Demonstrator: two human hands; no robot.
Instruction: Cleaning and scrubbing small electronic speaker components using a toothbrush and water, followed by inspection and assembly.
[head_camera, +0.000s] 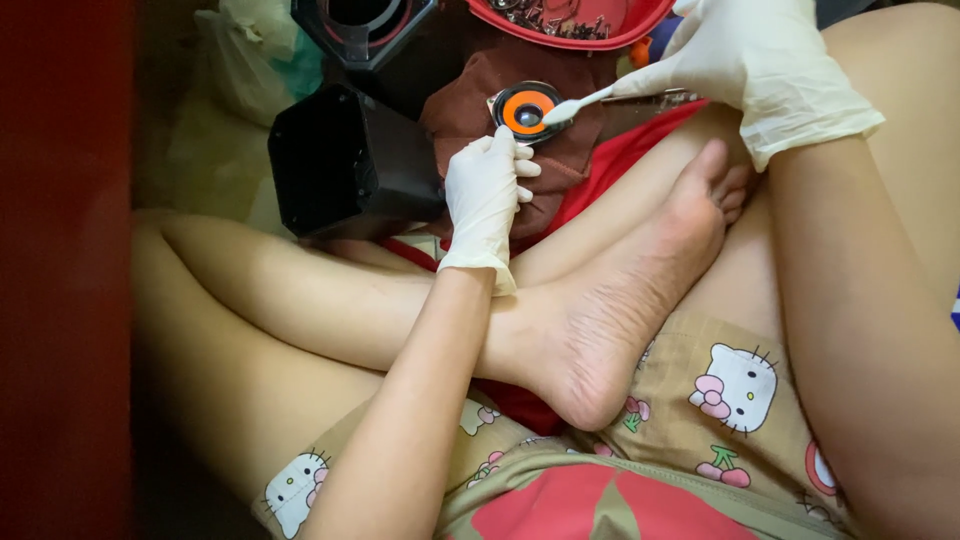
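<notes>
A small round speaker driver with an orange cone and a shiny centre lies on a brown cloth. My left hand, in a white glove, holds the driver by its near edge. My right hand, also gloved, grips a white toothbrush. The brush head rests on the right side of the orange cone.
A black box-shaped speaker housing sits left of the cloth. Another black part with a round hole lies behind it. A red bowl of screws is at the top. My crossed bare legs fill the foreground.
</notes>
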